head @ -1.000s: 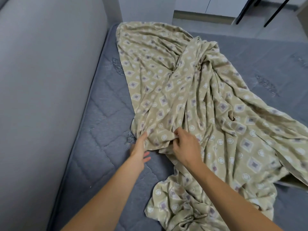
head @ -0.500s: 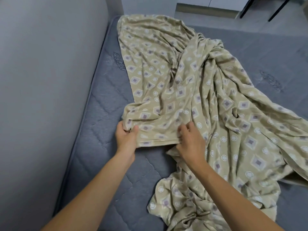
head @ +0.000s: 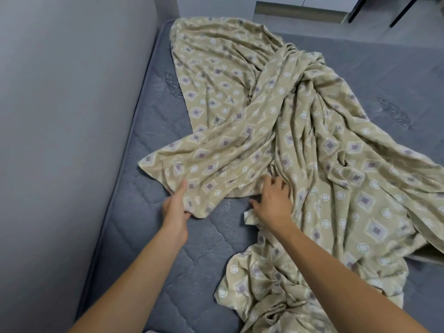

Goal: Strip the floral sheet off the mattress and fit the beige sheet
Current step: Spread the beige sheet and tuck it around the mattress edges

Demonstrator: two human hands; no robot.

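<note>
The beige sheet [head: 276, 131] lies rumpled across the grey quilted mattress [head: 149, 212], bunched in long folds that run from the far corner down toward the near edge, with another crumpled heap [head: 276, 292] at the bottom of the view. The left hand [head: 176, 207] grips the sheet's near corner flap, thumb on top of the cloth and fingers [head: 187, 215] tucked beneath it, the flap spreading out toward the padded grey headboard [head: 67, 116] on the left. The right hand [head: 272, 203] rests on the fabric just beside it, fingers [head: 272, 181] loosely curled onto the folds, thumb out over bare mattress; whether it truly pinches the cloth I cannot tell. Bare mattress shows between the two forearms. Beyond the bed, pale floor [head: 384, 32] and dark furniture legs [head: 358, 8].
</note>
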